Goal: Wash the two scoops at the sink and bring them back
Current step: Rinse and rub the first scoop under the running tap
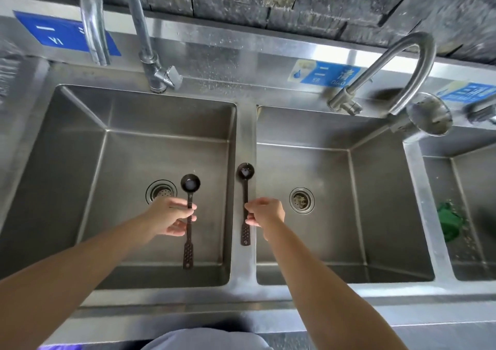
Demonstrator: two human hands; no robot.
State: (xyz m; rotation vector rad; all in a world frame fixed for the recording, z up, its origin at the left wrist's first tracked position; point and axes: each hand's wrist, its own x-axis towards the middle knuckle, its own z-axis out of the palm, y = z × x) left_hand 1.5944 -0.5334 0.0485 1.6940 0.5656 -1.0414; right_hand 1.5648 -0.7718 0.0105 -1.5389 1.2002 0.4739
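Both hands reached out over a steel sink [188, 296], each holding one dark, long-handled scoop by the middle of its handle, with the bowl pointing toward the top of the frame. Left of centre, the left hand [171, 215] pinched the left scoop [190, 183] between thumb and curled fingers, holding it in the air over the left basin [80, 162], just right of that basin's drain [161, 191]. The perforated end of its handle pointed toward the bottom of the frame. At centre, the right hand [265, 213] gripped the right scoop [244, 186] the same way, above the steel divider [245, 135] between the left basin and the middle basin [375, 202], whose drain [302, 200] lay just right of the hand. Each scoop bowl showed a pale patch inside; whether that was water, residue or glare could not be told.

Along the back stood a thick tap pipe [94, 27] and a thinner tap [139, 22] in the upper left, and a curved gooseneck tap [429, 62] in the upper right. No water was seen running from any of them. At far right, a green object [449, 221] lay in a third basin [469, 188].

Judging by this, the scoops were at the sink, so the carry there seemed done. Washing did not look under way, as neither scoop sat beneath a spout. Rinsing both and carrying them back appeared to remain.
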